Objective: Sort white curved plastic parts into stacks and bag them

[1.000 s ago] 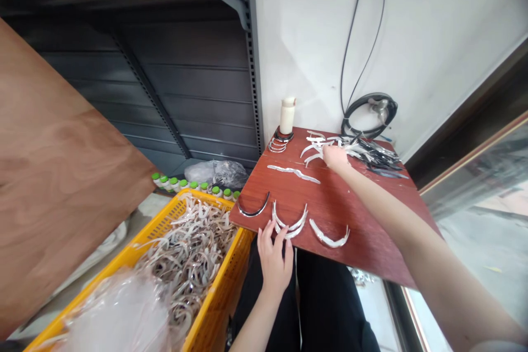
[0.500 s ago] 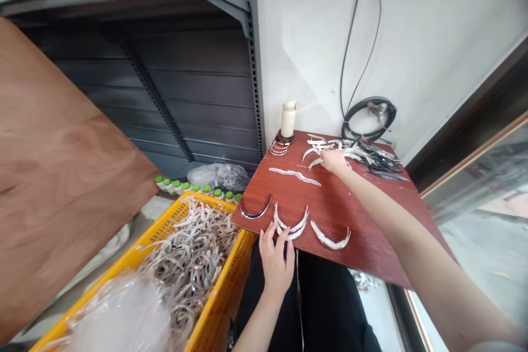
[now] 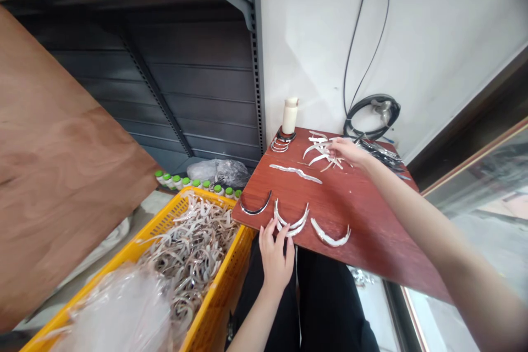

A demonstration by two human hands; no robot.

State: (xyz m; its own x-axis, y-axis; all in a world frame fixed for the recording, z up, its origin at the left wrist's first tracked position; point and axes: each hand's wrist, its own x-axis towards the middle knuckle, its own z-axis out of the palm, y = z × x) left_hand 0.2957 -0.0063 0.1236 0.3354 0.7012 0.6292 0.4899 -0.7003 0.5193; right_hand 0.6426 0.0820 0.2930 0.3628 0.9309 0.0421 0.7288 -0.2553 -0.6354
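Note:
On the reddish-brown board, two nested curved white strips (image 3: 296, 226) lie near the front edge. My left hand (image 3: 277, 261) rests at that edge with its fingers apart, fingertips touching the strips' lower left side. Toward the back, my right hand (image 3: 348, 150) is over a loose pile of white curved strips (image 3: 317, 158). Its fingers are drawn together and pointing left; what they pinch is hidden. A black curved strip (image 3: 256, 211) lies to the left of the nested pair, and another bundle of white curved strips (image 3: 330, 236) to the right. One wavy white strip (image 3: 295, 172) lies mid-board.
A yellow crate (image 3: 225, 286) full of curved strips and a clear plastic bag stands at left. A cream bottle-like cylinder (image 3: 290, 115) stands at the board's back corner by several rings. Dark strips (image 3: 381, 157) and a coiled black cable (image 3: 350, 125) are at back right.
My right hand has shifted slightly right and back over the pile, uncovering more white strips at its front. My left hand stays in place on the nested strips.

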